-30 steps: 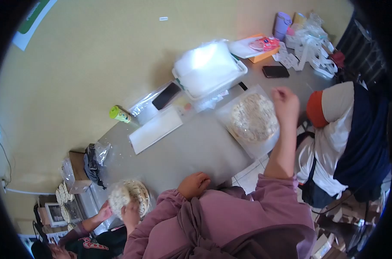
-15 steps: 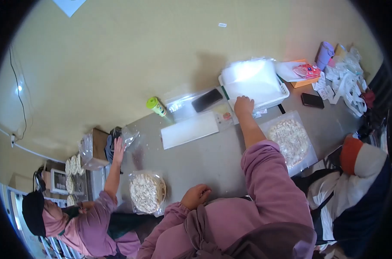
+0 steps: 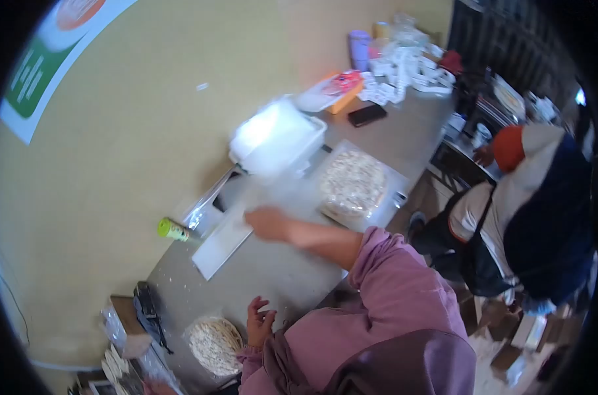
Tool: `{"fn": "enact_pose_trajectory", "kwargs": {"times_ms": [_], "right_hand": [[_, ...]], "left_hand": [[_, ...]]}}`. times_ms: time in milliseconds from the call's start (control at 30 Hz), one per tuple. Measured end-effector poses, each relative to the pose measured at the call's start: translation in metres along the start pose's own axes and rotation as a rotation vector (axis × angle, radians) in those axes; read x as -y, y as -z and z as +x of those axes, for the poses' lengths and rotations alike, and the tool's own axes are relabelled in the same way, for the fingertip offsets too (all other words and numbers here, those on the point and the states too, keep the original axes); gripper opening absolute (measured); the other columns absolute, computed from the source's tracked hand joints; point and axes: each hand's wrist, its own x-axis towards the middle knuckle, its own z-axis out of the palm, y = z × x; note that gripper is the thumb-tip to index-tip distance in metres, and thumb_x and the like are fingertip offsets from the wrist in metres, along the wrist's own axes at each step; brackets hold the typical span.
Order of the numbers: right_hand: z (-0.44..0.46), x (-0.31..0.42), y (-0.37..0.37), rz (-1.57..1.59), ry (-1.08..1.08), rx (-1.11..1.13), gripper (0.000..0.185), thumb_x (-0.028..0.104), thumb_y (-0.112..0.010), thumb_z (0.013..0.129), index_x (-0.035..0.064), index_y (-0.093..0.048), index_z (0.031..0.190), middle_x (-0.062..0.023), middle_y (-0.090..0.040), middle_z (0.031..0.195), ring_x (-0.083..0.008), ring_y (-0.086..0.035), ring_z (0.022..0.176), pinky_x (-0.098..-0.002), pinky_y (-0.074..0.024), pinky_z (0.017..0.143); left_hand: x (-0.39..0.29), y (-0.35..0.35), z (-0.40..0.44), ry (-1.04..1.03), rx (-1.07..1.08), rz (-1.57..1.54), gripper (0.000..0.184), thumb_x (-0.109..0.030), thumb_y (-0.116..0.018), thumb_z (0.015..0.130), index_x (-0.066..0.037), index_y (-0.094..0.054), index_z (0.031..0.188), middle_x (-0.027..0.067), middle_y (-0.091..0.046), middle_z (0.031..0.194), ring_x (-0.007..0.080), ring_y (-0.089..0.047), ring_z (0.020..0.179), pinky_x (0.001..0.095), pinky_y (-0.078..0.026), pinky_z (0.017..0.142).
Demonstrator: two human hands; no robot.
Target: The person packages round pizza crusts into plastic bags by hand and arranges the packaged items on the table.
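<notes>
My right hand reaches over the table by the white rectangular board, its fingers closed on a blurred, see-through plastic sheet. My left hand is held near my body at the table edge, fingers apart and holding nothing. To its left lies a round pale stack in plastic. A second round, crumbly-topped stack rests on clear plastic to the right of my right hand. Behind stands a white basket filled with white plastic sheets.
A green-lidded container stands by the wall. A black phone, an orange box and a purple tumbler are farther back. A co-worker stands at the right. A cardboard box is at the left.
My right hand has come away from the basket toward the white board with the plastic sheet. My left hand's fingers have opened. The view has turned, and the left co-worker is mostly out of sight.
</notes>
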Motion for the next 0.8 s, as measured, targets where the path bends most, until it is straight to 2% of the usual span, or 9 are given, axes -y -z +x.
{"fn": "enact_pose_trajectory", "kwargs": {"times_ms": [33,100,233,267,300,333,467,600,800], "right_hand": [[-0.022,0.022,0.010,-0.027,0.165,0.186,0.015,0.007,-0.050,0.072,0.0008,-0.057,0.084,-0.0192,-0.060,0.076,-0.0376,-0.058,0.073,-0.0465,-0.0452,0.064],[-0.056,0.047,-0.001,0.282,0.442,0.380,0.012,0.012,-0.052,0.073,0.0010,-0.057,0.076,-0.0185,-0.059,0.076,-0.0353,-0.057,0.072,-0.0438,-0.0436,0.065],[-0.114,0.118,0.055,0.497,0.442,0.670,0.018,0.017,-0.052,0.081,-0.0002,-0.055,0.077,-0.0146,-0.057,0.071,-0.0260,-0.055,0.067,-0.0362,-0.0417,0.062],[-0.125,0.125,0.068,0.574,0.413,0.783,0.021,0.019,-0.052,0.084,-0.0004,-0.054,0.077,-0.0127,-0.056,0.070,-0.0225,-0.054,0.065,-0.0337,-0.0409,0.061],[-0.134,0.126,0.073,0.560,0.395,0.770,0.021,0.019,-0.052,0.084,-0.0004,-0.054,0.077,-0.0127,-0.056,0.070,-0.0225,-0.054,0.065,-0.0337,-0.0409,0.061],[-0.142,0.127,0.077,0.600,0.416,0.666,0.019,0.017,-0.051,0.086,0.0000,-0.054,0.078,-0.0109,-0.055,0.069,-0.0200,-0.052,0.064,-0.0320,-0.0403,0.061],[-0.181,0.130,0.091,0.644,0.331,0.360,0.017,0.015,-0.050,0.087,0.0005,-0.054,0.080,-0.0074,-0.053,0.067,-0.0153,-0.048,0.063,-0.0301,-0.0393,0.060],[-0.216,0.140,0.085,0.700,0.253,0.302,0.018,0.015,-0.049,0.088,0.0002,-0.054,0.080,-0.0052,-0.052,0.066,-0.0128,-0.046,0.063,-0.0302,-0.0393,0.059],[-0.231,0.178,0.053,0.791,0.222,0.489,0.024,0.019,-0.050,0.089,0.0001,-0.050,0.075,-0.0010,-0.047,0.062,-0.0099,-0.042,0.059,-0.0280,-0.0373,0.056]], "left_hand": [[0.003,0.004,0.000,-0.014,0.040,0.011,0.054,-0.006,-0.061,0.078,-0.007,-0.036,0.126,0.0117,-0.050,0.114,0.0196,-0.056,0.093,0.0284,-0.049,0.070],[0.012,0.016,0.001,-0.049,-0.085,-0.427,0.067,-0.007,-0.063,0.073,-0.008,-0.029,0.130,0.0149,-0.043,0.123,0.0231,-0.049,0.107,0.0314,-0.047,0.079],[-0.016,0.025,-0.021,-0.111,-0.027,-0.846,0.067,-0.008,-0.062,0.067,-0.004,-0.033,0.127,0.0168,-0.042,0.125,0.0260,-0.040,0.117,0.0378,-0.042,0.090],[-0.039,0.022,-0.033,-0.142,0.208,-0.800,0.058,-0.009,-0.063,0.071,-0.004,-0.037,0.123,0.0148,-0.047,0.118,0.0262,-0.047,0.107,0.0386,-0.044,0.087],[-0.052,0.019,-0.041,-0.177,0.436,-0.748,0.049,-0.011,-0.063,0.076,-0.003,-0.040,0.118,0.0128,-0.052,0.111,0.0264,-0.054,0.097,0.0395,-0.047,0.084],[-0.003,0.055,-0.014,-0.035,0.477,-0.566,0.052,-0.011,-0.066,0.067,0.001,-0.044,0.112,0.0198,-0.047,0.121,0.0322,-0.044,0.116,0.0465,-0.037,0.096],[-0.002,0.039,-0.038,0.119,0.807,-0.514,0.051,-0.011,-0.065,0.071,-0.001,-0.043,0.116,0.0201,-0.047,0.122,0.0332,-0.045,0.114,0.0452,-0.038,0.095],[0.013,0.003,-0.063,0.324,0.717,-0.680,0.062,-0.019,-0.065,0.076,-0.003,-0.035,0.127,0.0180,-0.046,0.123,0.0329,-0.045,0.114,0.0471,-0.037,0.095],[0.014,0.003,-0.070,0.282,0.817,-0.613,0.056,-0.020,-0.065,0.077,-0.003,-0.038,0.123,0.0170,-0.048,0.120,0.0309,-0.046,0.112,0.0453,-0.037,0.095]]}}
